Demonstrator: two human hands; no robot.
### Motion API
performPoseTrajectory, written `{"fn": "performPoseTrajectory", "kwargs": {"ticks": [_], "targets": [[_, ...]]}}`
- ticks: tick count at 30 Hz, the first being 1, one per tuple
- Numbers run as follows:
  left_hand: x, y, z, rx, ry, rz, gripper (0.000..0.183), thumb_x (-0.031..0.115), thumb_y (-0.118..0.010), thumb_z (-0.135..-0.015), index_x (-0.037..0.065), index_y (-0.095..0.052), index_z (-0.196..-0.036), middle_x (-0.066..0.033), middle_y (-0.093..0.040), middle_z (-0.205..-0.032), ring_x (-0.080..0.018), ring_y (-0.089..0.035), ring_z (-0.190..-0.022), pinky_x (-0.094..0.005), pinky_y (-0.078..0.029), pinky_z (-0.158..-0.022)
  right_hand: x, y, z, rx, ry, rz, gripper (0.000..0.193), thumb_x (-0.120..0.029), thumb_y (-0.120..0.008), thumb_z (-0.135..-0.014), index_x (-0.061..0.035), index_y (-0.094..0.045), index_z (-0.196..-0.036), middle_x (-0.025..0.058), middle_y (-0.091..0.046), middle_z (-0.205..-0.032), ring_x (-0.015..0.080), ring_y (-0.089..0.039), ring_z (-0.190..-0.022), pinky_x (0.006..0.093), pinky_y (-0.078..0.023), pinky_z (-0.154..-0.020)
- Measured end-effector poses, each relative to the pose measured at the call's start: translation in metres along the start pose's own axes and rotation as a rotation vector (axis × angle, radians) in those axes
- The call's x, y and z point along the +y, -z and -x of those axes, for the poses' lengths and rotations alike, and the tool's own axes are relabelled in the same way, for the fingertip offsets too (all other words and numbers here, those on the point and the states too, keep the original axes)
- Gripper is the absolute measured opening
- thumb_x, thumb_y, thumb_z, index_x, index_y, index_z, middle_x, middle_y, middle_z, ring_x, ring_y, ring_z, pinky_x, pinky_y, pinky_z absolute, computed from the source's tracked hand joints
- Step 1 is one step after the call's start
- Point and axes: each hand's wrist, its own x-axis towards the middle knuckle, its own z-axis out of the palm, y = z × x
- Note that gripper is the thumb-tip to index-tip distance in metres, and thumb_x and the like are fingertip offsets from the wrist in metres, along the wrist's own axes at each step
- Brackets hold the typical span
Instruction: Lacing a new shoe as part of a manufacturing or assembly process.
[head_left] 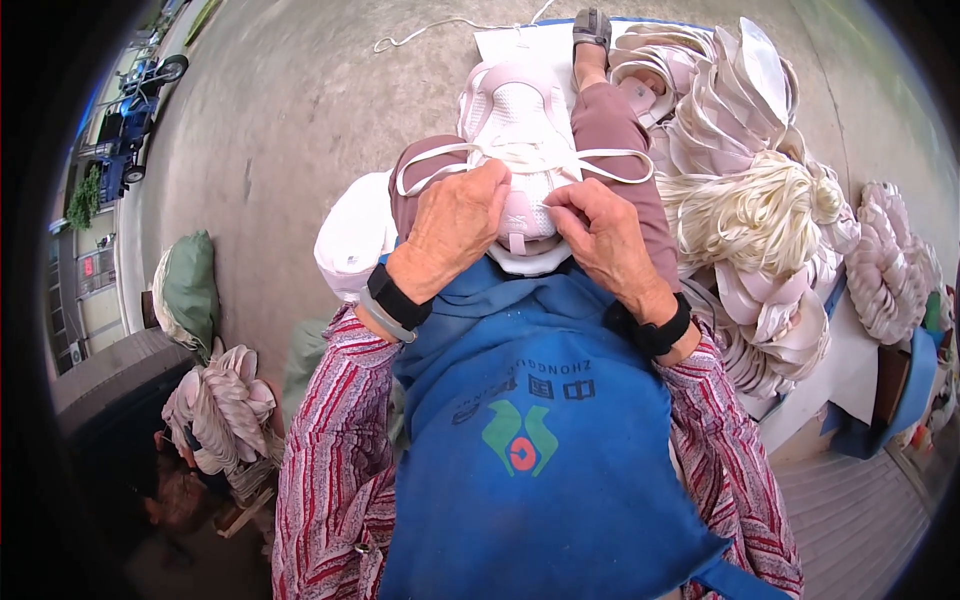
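A pale pink and white shoe upper (pixel 520 110) rests across my lap, its tongue end toward me. White shoelace (pixel 620 165) threads its eyelets and loops out on both sides. On the upper's left, my left hand (pixel 455 225) is closed, fingertips pinching the lace beside the tongue (pixel 517 215). From the right, my right hand (pixel 610 240) pinches thumb and forefinger together at the upper's edge, on what looks like the lace's end; the fingers partly hide it. A blue apron (pixel 530 400) covers my front, below both hands.
Stacked pink-white uppers (pixel 735 100) and a bundle of cream laces (pixel 760 210) lie at my right. Another upper stack (pixel 885 265) sits farther right. White pieces (pixel 355 235) lie by my left knee. At left are a green sack (pixel 188 285) and bundled uppers (pixel 220 400).
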Motion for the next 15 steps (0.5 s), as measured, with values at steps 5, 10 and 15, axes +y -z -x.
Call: {"fn": "performPoseTrajectory", "kwargs": {"ticks": [5, 10, 15], "targets": [[0.003, 0.004, 0.003, 0.027, -0.064, -0.019, 0.009, 0.008, -0.055, -0.086, 0.001, -0.056, -0.092, -0.0182, -0.06, -0.072, -0.0357, -0.061, -0.07, -0.0437, -0.047, -0.061, -0.003, 0.002, -0.002, -0.014, -0.037, -0.024, 0.009, -0.004, -0.06, -0.081, 0.0008, -0.062, -0.088, 0.0148, -0.059, -0.079, 0.0299, -0.059, -0.071, 0.0364, -0.047, -0.066], [0.006, 0.005, -0.001, -0.044, 0.026, -0.073, 0.008, 0.005, -0.052, -0.086, 0.001, -0.051, -0.094, -0.0194, -0.06, -0.071, -0.0363, -0.061, -0.069, -0.0451, -0.046, -0.059, -0.005, 0.001, -0.009, -0.023, 0.026, 0.051, 0.01, -0.005, -0.06, -0.081, 0.001, -0.061, -0.089, 0.0169, -0.059, -0.079, 0.0322, -0.059, -0.072, 0.0381, -0.047, -0.066], [0.001, 0.008, -0.014, -0.131, -0.038, -0.147, 0.012, 0.001, -0.048, -0.085, 0.002, -0.046, -0.097, -0.0212, -0.059, -0.07, -0.0378, -0.061, -0.067, -0.0465, -0.045, -0.056, -0.012, -0.007, -0.024, -0.002, 0.115, 0.223, 0.011, -0.007, -0.057, -0.083, -0.0018, -0.059, -0.093, 0.0174, -0.055, -0.08, 0.0353, -0.059, -0.073, 0.0428, -0.047, -0.064]]}}
